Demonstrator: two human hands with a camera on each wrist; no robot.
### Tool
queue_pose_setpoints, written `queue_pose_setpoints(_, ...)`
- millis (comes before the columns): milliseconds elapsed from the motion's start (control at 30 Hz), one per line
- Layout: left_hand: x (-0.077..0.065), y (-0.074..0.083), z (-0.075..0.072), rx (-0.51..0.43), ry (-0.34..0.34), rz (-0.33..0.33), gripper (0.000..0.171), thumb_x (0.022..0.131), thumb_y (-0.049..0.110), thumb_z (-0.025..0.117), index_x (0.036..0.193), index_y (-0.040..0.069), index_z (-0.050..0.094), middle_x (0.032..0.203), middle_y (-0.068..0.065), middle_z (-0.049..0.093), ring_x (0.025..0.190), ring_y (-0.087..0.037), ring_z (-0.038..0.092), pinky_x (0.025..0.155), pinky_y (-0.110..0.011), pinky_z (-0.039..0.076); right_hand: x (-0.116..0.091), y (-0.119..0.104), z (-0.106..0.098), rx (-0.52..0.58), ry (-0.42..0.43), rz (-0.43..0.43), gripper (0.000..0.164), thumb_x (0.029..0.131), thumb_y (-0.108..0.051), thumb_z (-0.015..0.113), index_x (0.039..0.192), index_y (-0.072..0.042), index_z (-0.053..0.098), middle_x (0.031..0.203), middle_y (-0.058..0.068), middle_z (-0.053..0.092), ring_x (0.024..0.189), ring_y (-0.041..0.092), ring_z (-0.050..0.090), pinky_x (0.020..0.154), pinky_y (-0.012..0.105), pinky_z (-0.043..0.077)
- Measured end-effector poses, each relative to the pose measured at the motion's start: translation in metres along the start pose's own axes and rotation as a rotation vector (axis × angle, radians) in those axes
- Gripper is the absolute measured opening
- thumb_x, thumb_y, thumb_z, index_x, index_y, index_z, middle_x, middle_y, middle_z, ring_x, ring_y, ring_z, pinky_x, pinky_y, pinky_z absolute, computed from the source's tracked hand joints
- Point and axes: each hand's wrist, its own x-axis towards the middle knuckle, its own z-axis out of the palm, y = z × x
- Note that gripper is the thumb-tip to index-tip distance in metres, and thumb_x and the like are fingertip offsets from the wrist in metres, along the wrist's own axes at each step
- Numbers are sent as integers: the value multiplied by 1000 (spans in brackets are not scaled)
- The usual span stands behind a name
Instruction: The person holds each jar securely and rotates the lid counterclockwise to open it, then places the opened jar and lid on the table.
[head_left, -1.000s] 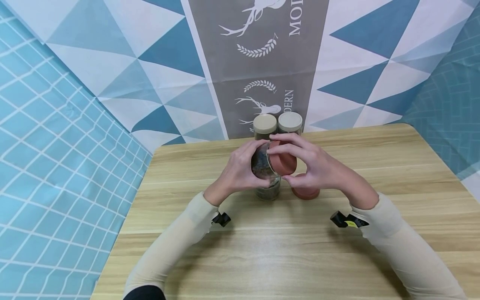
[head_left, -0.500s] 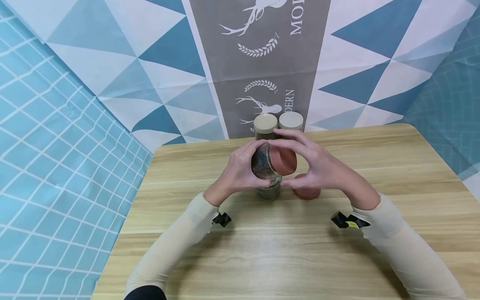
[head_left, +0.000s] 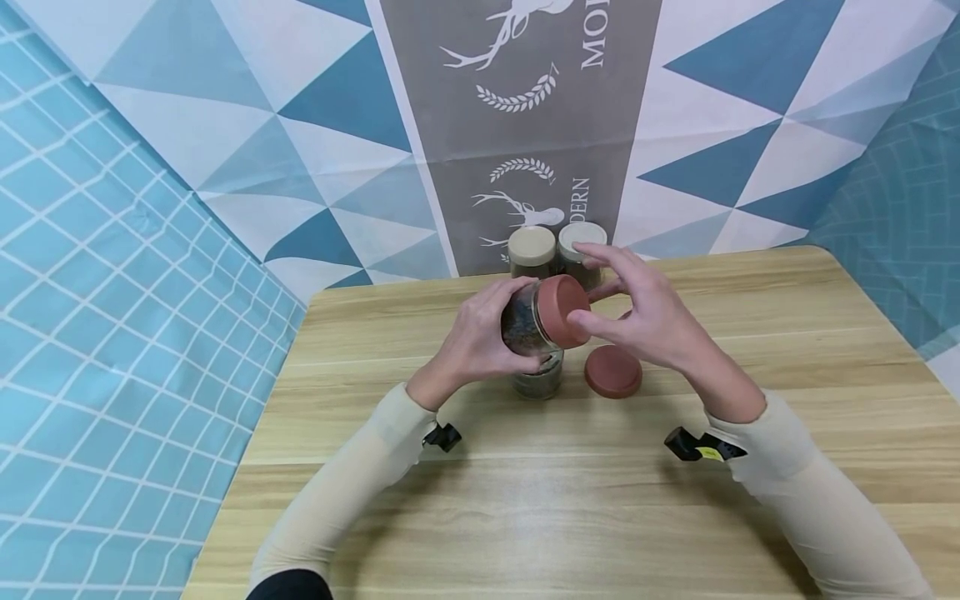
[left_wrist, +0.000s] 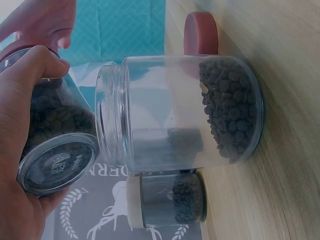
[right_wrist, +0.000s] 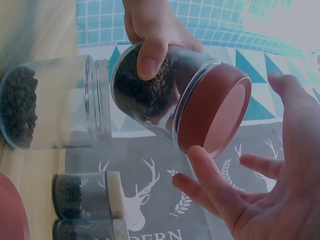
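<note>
My left hand [head_left: 480, 333] grips the glass body of a jar [left_wrist: 60, 110], tilted with its red lid [head_left: 562, 310] towards the right. Dark pellets fill part of this jar. My right hand [head_left: 652, 317] is beside the lid with its fingers spread; in the right wrist view one fingertip is at the lid's edge and the thumb is apart from it. Below the held jar stands a lidless glass jar [left_wrist: 165, 110] with dark round pellets at the bottom. A second red lid [head_left: 613, 372] lies on the table right of it.
Behind, near the table's back edge, stand a jar with a cream lid [head_left: 532, 246] and a jar with a whitish lid [head_left: 582, 239]. The wooden table [head_left: 525, 500] meets a patterned cloth backdrop [head_left: 330, 125] there.
My right hand has opened and drawn back to the right from the held jar's lid, uncovering the lid on the table. The left hand keeps its grip, nearly still.
</note>
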Motion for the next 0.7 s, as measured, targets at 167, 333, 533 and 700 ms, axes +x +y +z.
queue_pose_setpoints(167, 0, -1, 1, -6, -6, -3, 99, 67, 29, 101, 153, 1, 60, 142, -18, 74, 129, -33, 74, 110, -50, 65, 1, 0, 1, 5, -6, 8, 80, 98, -19, 83, 170, -21, 49, 155, 19, 62, 117, 43, 79, 70, 28, 67)
queue_pose_setpoints(333, 0, 0, 1, -3, -10, 0, 99, 68, 29, 101, 153, 2, 59, 141, -18, 74, 127, -32, 74, 108, -49, 65, 3, -1, 3, -2, -23, -1, 78, 97, -20, 85, 168, -21, 53, 155, 16, 64, 122, 42, 78, 72, 26, 68)
queue_pose_setpoints(533, 1, 1, 3, 2, -3, 15, 99, 67, 28, 102, 152, 0, 60, 138, -19, 74, 123, -32, 74, 105, -48, 66, 5, -2, 10, -57, -25, -43, 77, 92, -23, 92, 162, -19, 60, 147, 15, 68, 121, 36, 75, 73, 28, 68)
queue_pose_setpoints(700, 1, 3, 4, 7, 2, 19, 98, 67, 28, 102, 152, 0, 60, 138, -19, 75, 124, -32, 75, 107, -47, 66, 4, -3, 16, -102, -4, -80, 71, 90, -24, 95, 155, -15, 67, 131, 14, 72, 115, 29, 72, 73, 31, 69)
